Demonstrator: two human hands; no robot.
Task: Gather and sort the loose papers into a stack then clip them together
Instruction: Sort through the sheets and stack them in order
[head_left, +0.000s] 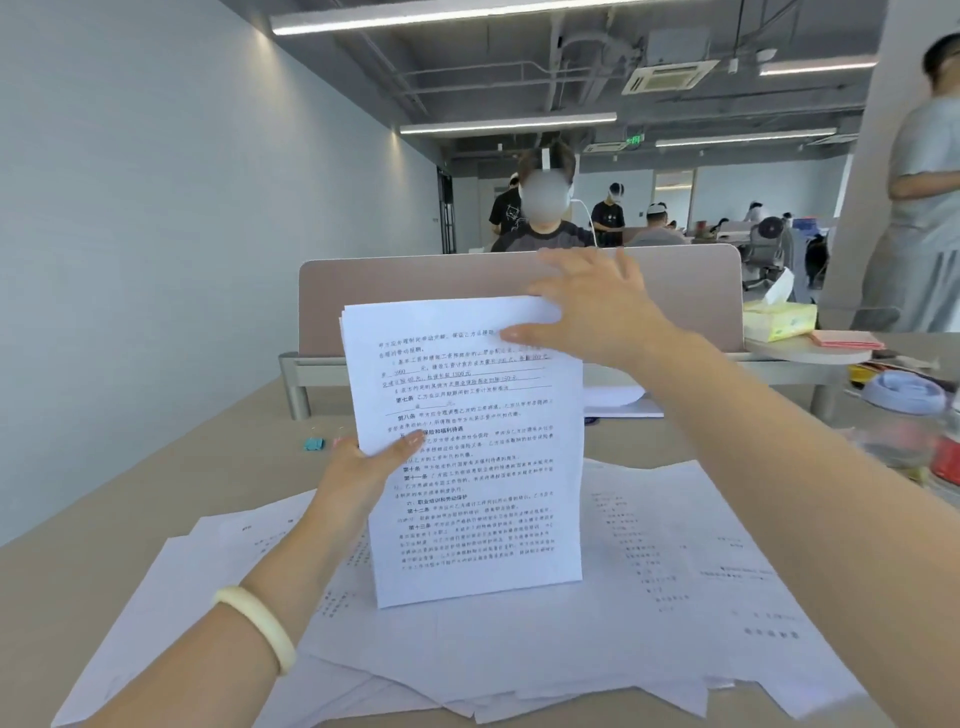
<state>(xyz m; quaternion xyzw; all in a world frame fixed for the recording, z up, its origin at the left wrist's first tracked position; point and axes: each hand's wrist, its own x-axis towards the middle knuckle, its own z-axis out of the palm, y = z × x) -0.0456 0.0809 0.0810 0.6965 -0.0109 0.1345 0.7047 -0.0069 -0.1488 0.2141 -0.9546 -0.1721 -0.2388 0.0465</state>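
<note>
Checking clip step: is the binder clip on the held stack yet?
No, the teal binder clip lies on the desk, apart from the stack.

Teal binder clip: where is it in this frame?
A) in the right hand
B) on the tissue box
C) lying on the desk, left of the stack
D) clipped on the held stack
C: the teal binder clip lies on the desk left of the upright stack, which the left hand and right hand hold.
</note>
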